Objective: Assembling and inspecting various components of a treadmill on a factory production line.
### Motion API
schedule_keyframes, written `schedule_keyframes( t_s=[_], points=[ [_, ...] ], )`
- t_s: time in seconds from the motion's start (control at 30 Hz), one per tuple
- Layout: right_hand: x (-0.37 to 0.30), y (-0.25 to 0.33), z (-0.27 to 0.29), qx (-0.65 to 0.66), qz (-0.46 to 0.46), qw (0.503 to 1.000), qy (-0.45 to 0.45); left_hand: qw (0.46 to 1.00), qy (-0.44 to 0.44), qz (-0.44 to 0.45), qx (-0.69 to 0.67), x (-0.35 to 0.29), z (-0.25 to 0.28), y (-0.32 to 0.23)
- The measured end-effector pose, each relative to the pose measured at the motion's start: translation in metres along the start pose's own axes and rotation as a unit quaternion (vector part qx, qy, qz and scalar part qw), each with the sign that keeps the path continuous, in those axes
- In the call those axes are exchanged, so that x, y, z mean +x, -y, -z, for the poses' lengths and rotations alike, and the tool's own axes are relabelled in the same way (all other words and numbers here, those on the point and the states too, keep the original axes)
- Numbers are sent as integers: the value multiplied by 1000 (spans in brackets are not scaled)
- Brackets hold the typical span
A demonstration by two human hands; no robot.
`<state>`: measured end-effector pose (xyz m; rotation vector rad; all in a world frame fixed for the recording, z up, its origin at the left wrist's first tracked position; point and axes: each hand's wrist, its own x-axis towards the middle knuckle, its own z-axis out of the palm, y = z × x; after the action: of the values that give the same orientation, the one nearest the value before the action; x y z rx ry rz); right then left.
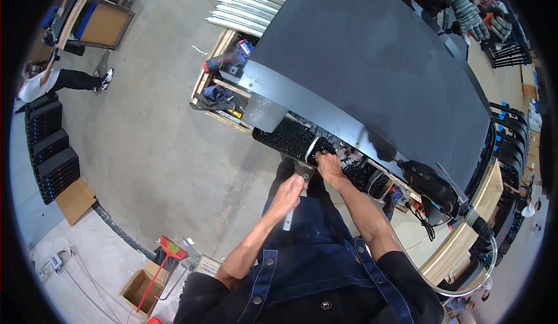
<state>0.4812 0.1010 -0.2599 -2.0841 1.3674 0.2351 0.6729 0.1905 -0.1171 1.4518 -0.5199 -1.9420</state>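
Observation:
My left hand [289, 194] is closed round a flat metal strip with a hole near its top end [288, 222], held upright in front of my apron. My right hand [329, 166] reaches down into a white-rimmed container [312, 145] of small black fasteners. Its fingers are bent together at the pieces, and their tips are hidden. Beside that container, to the left, lies a black tray [263, 137] full of black screws. A large dark grey padded board [372, 62] with a pale metal edge rises just beyond both hands.
A black power tool [430, 184] with a hose lies at the board's right edge. A red-and-blue cordless driver [224, 62] and metal tubes [247, 7] are at the left. A co-worker's gloved hands [474, 22] are at the far right. Another person [64, 83] stands far left.

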Motion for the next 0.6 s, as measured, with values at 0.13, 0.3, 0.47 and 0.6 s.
schedule_keyframes(
  t_s=[0.13,0.3,0.47,0.6],
  points=[
    [0,-6,6,33,16,999,0,998,-52,-29,24,-17,-19,16],
    [-24,-11,22,392,-66,916,-58,989,-90,-109,-33,-33,-40,8],
    [-120,25,144,695,3,718,-34,983,-49,-159,-76,-47,-76,-17],
    [-179,28,196,681,66,727,-67,976,-12,-215,-32,-59,-123,-41]
  ],
)
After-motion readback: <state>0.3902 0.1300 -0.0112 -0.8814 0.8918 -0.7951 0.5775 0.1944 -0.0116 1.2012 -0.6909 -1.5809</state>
